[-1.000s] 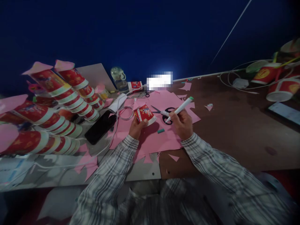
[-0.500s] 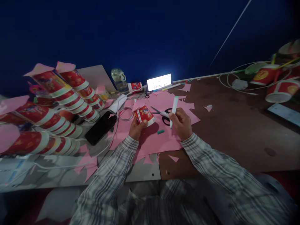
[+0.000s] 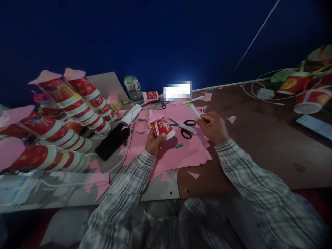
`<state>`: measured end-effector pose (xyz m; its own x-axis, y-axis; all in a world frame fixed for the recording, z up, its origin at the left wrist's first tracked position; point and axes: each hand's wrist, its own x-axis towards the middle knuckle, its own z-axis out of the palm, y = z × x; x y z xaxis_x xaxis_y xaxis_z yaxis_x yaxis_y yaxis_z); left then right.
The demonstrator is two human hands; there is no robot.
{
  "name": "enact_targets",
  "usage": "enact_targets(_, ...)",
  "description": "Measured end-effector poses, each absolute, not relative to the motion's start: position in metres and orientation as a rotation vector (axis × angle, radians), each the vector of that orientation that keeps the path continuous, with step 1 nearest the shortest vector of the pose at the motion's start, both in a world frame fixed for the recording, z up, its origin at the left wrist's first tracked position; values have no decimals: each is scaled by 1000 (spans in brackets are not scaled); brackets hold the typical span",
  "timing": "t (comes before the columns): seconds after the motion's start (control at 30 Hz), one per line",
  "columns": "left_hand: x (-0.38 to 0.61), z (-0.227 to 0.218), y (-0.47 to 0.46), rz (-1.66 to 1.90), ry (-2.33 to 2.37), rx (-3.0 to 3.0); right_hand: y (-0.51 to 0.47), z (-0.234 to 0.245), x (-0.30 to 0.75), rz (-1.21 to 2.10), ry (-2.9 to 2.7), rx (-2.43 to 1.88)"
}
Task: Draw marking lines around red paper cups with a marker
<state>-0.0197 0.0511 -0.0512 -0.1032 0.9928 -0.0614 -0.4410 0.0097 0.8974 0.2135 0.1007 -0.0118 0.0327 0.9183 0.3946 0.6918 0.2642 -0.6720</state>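
Observation:
My left hand (image 3: 153, 142) is closed around a red printed paper cup (image 3: 163, 127), tilted over the pink paper (image 3: 166, 154). To its right, my right hand (image 3: 214, 127) pinches a white marker (image 3: 195, 111) with a green end pointing up and away. Between the two hands lie black-handled scissors (image 3: 190, 122), with a white tube-like stick (image 3: 188, 129) across them. A small teal cap (image 3: 178, 146) rests on the paper nearer to me. Part of the marker is hidden by my right fingers.
Several stacks of red cups with pink paper tops (image 3: 70, 103) lean at the left. A black phone (image 3: 110, 143) lies beside a white cable (image 3: 127, 147). A bottle (image 3: 133, 88) and a lit screen (image 3: 177, 91) stand at the back. More cups (image 3: 292, 83) are at the right.
My right hand has moved right and slightly up with the marker, which now tilts more to the left. The scissors show more fully. My left hand still holds the cup.

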Motion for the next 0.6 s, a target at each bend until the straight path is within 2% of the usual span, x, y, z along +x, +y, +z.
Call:
enact_targets(0.17,-19,-49,46,1443,951,921,124,11,201,503,-2048,-1709)
enact_targets(0.37,-17,-47,35,1321,964,1120,156,15,163,739,-2189,-1597)
enact_targets(0.47,-17,-49,32,1267,974,1195,170,12,139,747,-2125,-1538)
enact_targets(0.6,-18,-51,32,1253,959,1220,181,12,114,1121,-1953,-1339)
